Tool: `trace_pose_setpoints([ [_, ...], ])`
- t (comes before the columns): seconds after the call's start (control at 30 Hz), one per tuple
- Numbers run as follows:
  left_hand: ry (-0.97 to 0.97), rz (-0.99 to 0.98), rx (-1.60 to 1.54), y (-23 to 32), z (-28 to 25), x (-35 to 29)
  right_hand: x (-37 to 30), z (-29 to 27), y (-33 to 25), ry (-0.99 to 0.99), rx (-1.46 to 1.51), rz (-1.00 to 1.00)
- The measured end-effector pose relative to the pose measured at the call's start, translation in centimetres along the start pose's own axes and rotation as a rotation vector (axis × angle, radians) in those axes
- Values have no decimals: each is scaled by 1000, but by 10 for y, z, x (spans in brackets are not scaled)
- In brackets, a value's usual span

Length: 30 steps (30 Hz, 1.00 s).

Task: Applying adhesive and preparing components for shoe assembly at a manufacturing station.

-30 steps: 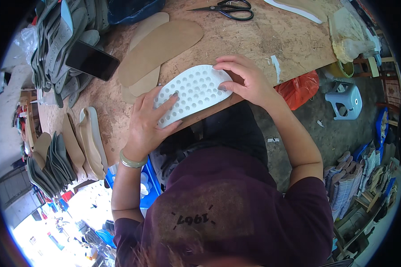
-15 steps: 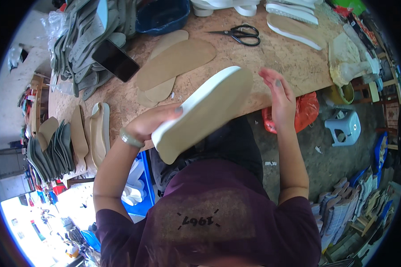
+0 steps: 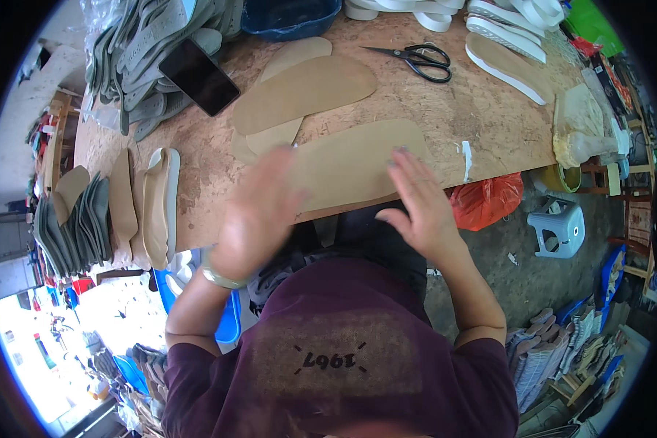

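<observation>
A tan shoe sole (image 3: pixel 350 164) lies along the near edge of the wooden table, its tan face up; the white foam side is hidden. My left hand (image 3: pixel 259 212), blurred, is over its left end with fingers stretched out and a bangle at the wrist. On the right end rest the fingertips of my right hand (image 3: pixel 420 201), its fingers straight and thumb apart. Neither hand grips anything. Just beyond lie overlapping tan insole sheets (image 3: pixel 306 91). A white scrap (image 3: pixel 466 160) sits right of the sole.
Black scissors (image 3: pixel 420 60), a phone (image 3: pixel 198 77), grey insoles (image 3: pixel 146 55) and a blue basin (image 3: pixel 288 20) occupy the table's far side. Another tan-topped white sole (image 3: pixel 507 69) lies far right. More insoles (image 3: pixel 84 226) stand at left. A red bag (image 3: pixel 487 201) and blue stool (image 3: pixel 557 226) are right.
The sole, held tilted by my left hand half a second ago, now lies flat on the table. My left hand has let go, and my right hand has come down and leftward onto the sole.
</observation>
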<state>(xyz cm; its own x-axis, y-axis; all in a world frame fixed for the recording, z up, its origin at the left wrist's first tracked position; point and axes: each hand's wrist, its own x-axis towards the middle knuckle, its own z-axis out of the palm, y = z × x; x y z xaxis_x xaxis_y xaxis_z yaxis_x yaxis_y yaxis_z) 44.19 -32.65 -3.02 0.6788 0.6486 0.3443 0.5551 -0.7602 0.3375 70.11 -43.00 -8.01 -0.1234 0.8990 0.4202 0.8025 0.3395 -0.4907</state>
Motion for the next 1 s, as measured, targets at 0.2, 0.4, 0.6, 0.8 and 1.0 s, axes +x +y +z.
trace_pose_setpoints([
  [0.2, -222, 148, -15, 17, 54, -10, 17, 19, -15, -309, -72, -109],
  [0.4, -229, 154, 6, 12, 60, -13, 15, 25, -9, -359, -128, -115],
  [0.6, -246, 141, 48, 9, 59, -13, 18, 15, 6, -323, -204, -47],
  [0.8, -232, -8, 60, 6, 42, -24, 17, 7, 25, -221, -360, -9],
  [1.0, -57, -140, 80, -6, 17, -57, 23, 2, 2, -173, -334, 30],
])
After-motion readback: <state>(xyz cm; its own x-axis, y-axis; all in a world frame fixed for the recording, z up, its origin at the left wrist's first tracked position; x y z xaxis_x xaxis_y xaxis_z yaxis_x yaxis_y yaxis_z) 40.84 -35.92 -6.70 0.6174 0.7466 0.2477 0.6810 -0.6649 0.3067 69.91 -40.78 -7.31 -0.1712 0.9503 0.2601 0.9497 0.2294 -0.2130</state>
